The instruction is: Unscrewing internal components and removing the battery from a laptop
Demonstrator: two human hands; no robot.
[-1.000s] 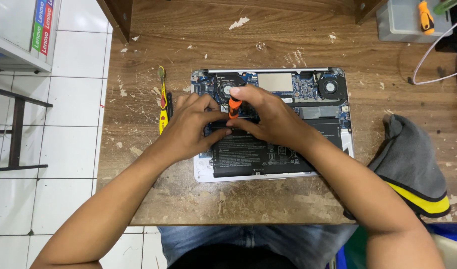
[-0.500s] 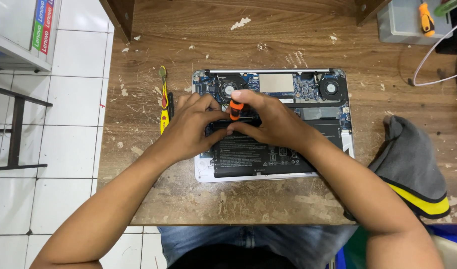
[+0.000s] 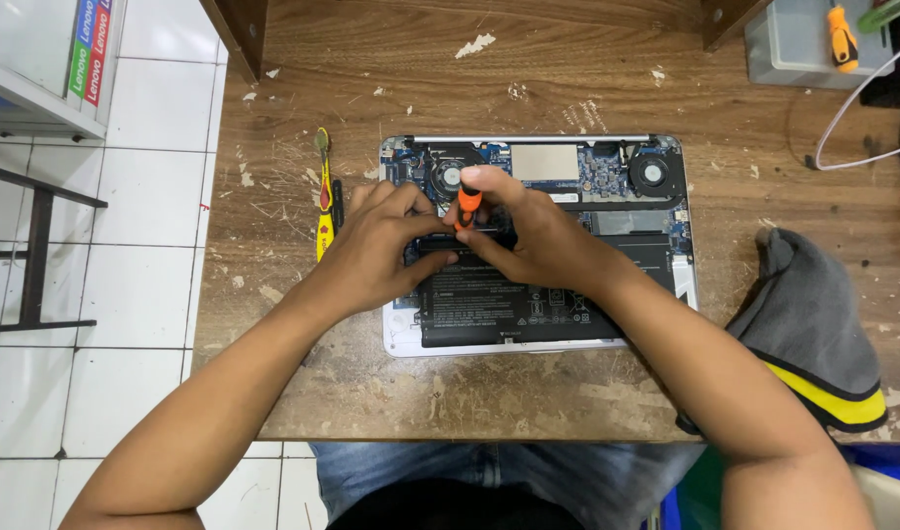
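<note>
The opened laptop (image 3: 553, 245) lies flat near the middle of the wooden worktop (image 3: 587, 88), underside up and bottom cover already off, so its insides are bare: two round fans at the far corners, a blue board with a metal shield between them, and the wide black battery (image 3: 514, 304) filling the half nearest you. No removed cover shows in view.

Your right hand (image 3: 528, 236) is closed around the orange-handled screwdriver (image 3: 467, 204), holding it upright with the tip down just above the battery's far edge, where your fingers hide the point of contact. Your left hand (image 3: 376, 250) is curled with its fingertips pressed down on the same strip beside the tool, steadying the part; whether it pinches anything small I cannot tell.

Judging from this, you are past the opening stage and working on fasteners inside the case, around the battery's far-left edge. The battery sits seated in its bay, the fans and board look in place, and no loose screws can be made out on the wood, so most of the inner work seems to be ahead of you.

Left of the laptop a yellow-handled tool (image 3: 322, 196) and a slim black tool (image 3: 337, 204) lie side by side. A grey cloth with a yellow stripe (image 3: 813, 334) rests at the right edge, and a grey tray (image 3: 813, 44) with another orange-handled driver sits at the far right.
</note>
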